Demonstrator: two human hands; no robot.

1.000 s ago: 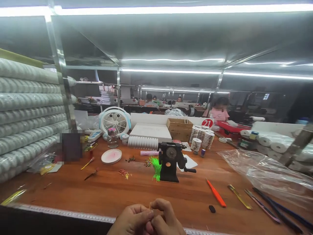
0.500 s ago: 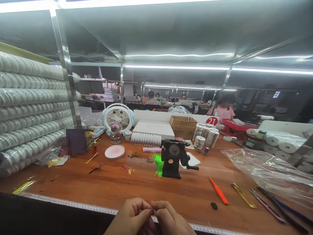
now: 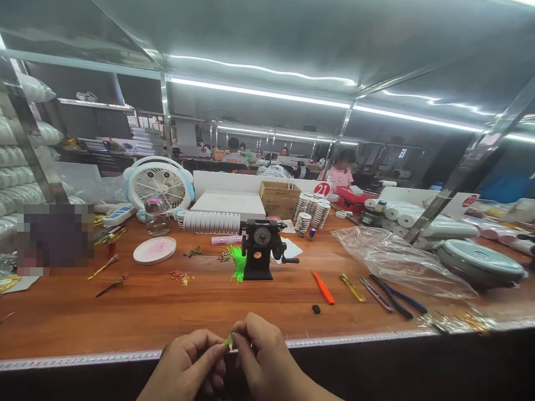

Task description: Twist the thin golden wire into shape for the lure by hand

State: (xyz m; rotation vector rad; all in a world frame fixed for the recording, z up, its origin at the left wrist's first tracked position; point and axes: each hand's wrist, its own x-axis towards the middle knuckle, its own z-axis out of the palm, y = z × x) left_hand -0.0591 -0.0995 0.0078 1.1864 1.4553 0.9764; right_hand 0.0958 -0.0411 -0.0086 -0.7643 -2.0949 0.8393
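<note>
My left hand [image 3: 190, 365] and my right hand [image 3: 263, 356] meet at the near edge of the wooden workbench [image 3: 167, 306], fingertips pinched together. Between them sits a small green piece [image 3: 228, 341], held by both pinches. Beyond the hands stands a black hand-crank winder [image 3: 261, 255] with a bunch of green strands [image 3: 238, 263] on its left. Small red and gold beads [image 3: 180, 276] lie left of that.
An orange tool [image 3: 323, 287], a small black piece [image 3: 316, 309] and several thin tools [image 3: 384, 292] lie to the right, with a clear plastic bag [image 3: 397, 259] beyond. A pink dish [image 3: 154, 250], a fan [image 3: 159, 186], a white box [image 3: 229, 203], stacked spools [image 3: 311, 214] stand behind. Other people work at far benches.
The view has swung to the right and lower, so the bench's right end now shows. My hands stay pinched together at the near edge; a green piece now shows between the fingertips.
</note>
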